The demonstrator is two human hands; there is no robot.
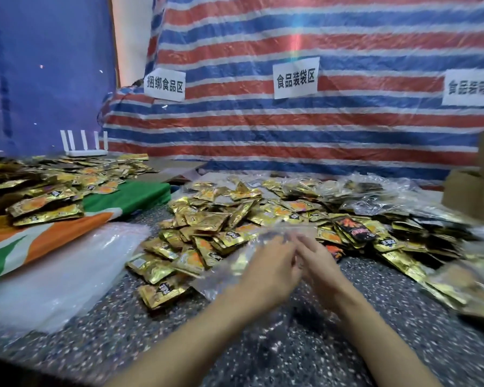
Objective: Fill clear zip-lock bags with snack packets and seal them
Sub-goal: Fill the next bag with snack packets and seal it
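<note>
- Hands in view: 2. The left hand (266,272) and right hand (323,265) meet fingertip to fingertip above the speckled table (263,347).
- Clear zip-lock bag (221,286) at the hands: 1. It is spread beneath and ahead of both hands, over the near edge of the central packet pile.
- Fingers of both hands are bent and lie at the bag. Motion blur hides the contact, so I cannot tell whether either hand pinches it.
- Gold snack packets (221,219): loose heap at table centre, too many to count. A second heap (48,202) lies to the left on a green, orange and white cloth (129,199).
- Black-and-red packet (355,230) standing out in the central heap: 1.
- Packed clear bags (361,196) at rear right: several, count unclear.
- Flat stack of clear plastic (53,275) at left: 1.
- Paper signs (296,77) on the striped tarp (319,129): 3.
- White router (87,152): 1, with 5 antennas.
- Cardboard boxes (470,191) at the right edge: at least 2.
</note>
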